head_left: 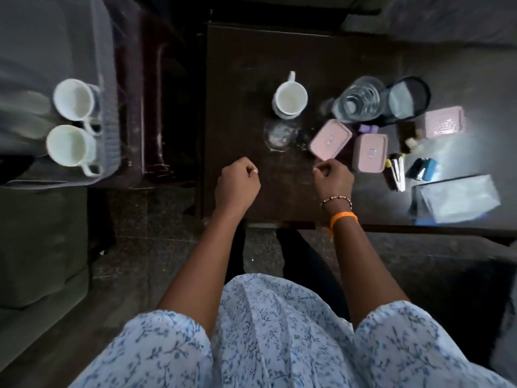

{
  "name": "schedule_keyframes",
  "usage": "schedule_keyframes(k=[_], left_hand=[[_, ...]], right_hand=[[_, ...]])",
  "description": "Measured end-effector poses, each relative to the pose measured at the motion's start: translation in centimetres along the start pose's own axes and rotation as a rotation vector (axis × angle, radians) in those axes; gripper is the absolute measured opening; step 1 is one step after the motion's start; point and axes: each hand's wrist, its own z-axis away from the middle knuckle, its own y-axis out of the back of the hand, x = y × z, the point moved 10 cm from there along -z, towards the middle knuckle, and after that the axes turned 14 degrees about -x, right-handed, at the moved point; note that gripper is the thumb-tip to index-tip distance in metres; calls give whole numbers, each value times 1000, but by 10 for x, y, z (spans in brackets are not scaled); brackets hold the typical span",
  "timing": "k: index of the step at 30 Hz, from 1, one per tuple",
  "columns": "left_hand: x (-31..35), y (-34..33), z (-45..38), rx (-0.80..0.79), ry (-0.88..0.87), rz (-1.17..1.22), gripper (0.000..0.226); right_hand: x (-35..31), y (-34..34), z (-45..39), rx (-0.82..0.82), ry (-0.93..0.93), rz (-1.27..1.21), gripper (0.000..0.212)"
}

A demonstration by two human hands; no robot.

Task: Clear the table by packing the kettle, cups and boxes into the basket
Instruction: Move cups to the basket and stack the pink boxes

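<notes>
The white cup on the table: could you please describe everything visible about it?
The white cup looks ceramic, glossy, and empty. It stands upright on the dark table, mouth open to the camera, its handle pointing toward the far edge. It stands apart from the glass kettle to its right. Neither hand touches it.

Bare surface [251,60] lies open along the far edge and on the near left, around both hands. A white cup [291,99] stands alone mid-surface with room on every side. To the right the way is crowded: glass kettle [359,100], three pink boxes [330,139], and what may be a glass lid [279,134], packed close.
</notes>
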Motion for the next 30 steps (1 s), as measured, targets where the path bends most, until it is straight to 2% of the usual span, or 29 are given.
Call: schedule_keyframes(k=[3,6,8,9,11,15,19,22,30], left_hand=[[22,-44,-23,-137,12,-29,15],[40,-88,-44,-288,44,-1,10],[50,-110,-57,-333,77,70,27],[56,-117,-63,-330,77,90,38],[71,-127,-77,-315,49,116,48],[89,-134,-106,-251,50,132,36],[94,-125,-117,-107,92,120,13],[95,-132,-113,-103,79,141,27],[52,-112,-63,-75,73,344,25]], right_hand=[[56,36,-26,62,-156,-74,24],[115,54,-49,58,-279,-426,26],[144,63,-59,53,-345,-586,20],[151,67,-63,42,-350,-632,16],[153,71,-74,-2,-313,-685,26],[146,71,-90,-100,-238,-698,31],[149,70,-98,-103,-240,-698,20],[146,64,-98,-128,-203,-715,9],[132,37,-63,-135,-148,-695,20]])
